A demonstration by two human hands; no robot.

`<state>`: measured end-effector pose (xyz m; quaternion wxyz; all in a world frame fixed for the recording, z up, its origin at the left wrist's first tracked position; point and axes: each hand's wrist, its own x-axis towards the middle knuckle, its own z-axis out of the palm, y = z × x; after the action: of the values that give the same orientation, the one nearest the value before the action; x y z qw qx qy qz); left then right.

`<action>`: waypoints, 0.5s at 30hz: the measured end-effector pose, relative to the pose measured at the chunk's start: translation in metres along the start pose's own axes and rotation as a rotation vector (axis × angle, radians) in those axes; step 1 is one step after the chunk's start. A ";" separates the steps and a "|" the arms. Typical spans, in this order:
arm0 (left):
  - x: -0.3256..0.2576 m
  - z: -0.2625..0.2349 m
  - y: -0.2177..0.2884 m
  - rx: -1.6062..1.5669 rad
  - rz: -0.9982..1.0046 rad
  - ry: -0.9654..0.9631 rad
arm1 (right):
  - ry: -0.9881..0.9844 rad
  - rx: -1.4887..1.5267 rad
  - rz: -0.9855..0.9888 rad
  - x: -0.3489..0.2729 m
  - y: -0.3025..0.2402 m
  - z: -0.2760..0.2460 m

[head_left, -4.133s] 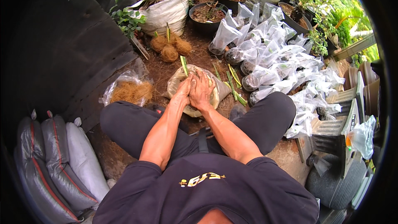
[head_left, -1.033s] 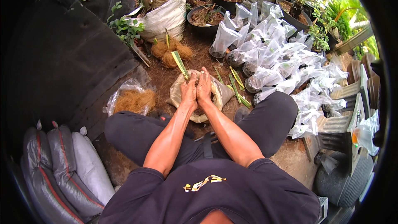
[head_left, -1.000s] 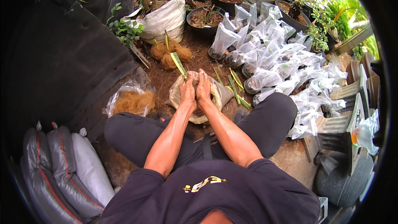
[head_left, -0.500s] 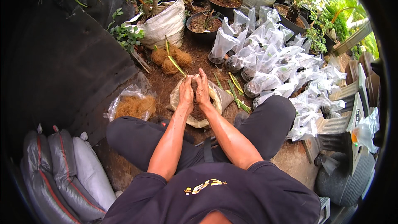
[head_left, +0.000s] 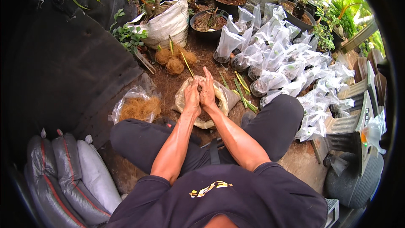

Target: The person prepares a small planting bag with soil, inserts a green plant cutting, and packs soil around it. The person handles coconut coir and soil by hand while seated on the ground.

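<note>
The left hand and right hand were pressed together, palms closed around a small clump that seemed to be fibre, straight ahead over the open sack lying on the ground between the knees. A green shoot rose from the clump, slanting away and leftward. Beyond lay fibre balls; clear bags crowded the far right.

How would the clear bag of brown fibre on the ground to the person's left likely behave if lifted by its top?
The clear bag of fibre would probably sag and fold, since its thin film lies crumpled and slumped. It is likely light for its size: the filling looks like loose, airy strands. It seems unlikely to roll, and the open-looking mouth might spill fibre if tipped.
</note>
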<state>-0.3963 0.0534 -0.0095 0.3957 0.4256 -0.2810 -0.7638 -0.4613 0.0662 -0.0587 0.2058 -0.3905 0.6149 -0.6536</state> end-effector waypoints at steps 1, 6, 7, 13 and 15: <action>0.002 0.001 0.004 0.022 -0.005 -0.008 | 0.001 0.160 0.110 0.005 -0.001 0.002; 0.007 0.001 0.021 0.033 -0.027 0.054 | -0.082 0.093 0.045 0.007 -0.011 0.001; 0.006 0.001 0.021 -0.188 -0.093 -0.010 | -0.080 0.037 -0.039 0.005 -0.011 -0.001; -0.003 0.006 0.016 -0.050 -0.066 -0.008 | -0.124 -0.064 -0.151 0.014 -0.011 -0.007; -0.003 0.006 0.022 0.140 -0.118 0.170 | -0.239 0.228 0.195 0.025 -0.015 -0.012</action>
<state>-0.3920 0.0449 0.0118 0.3418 0.5310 -0.2734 -0.7256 -0.4828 0.0574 -0.0366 0.3824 -0.3779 0.5431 -0.6449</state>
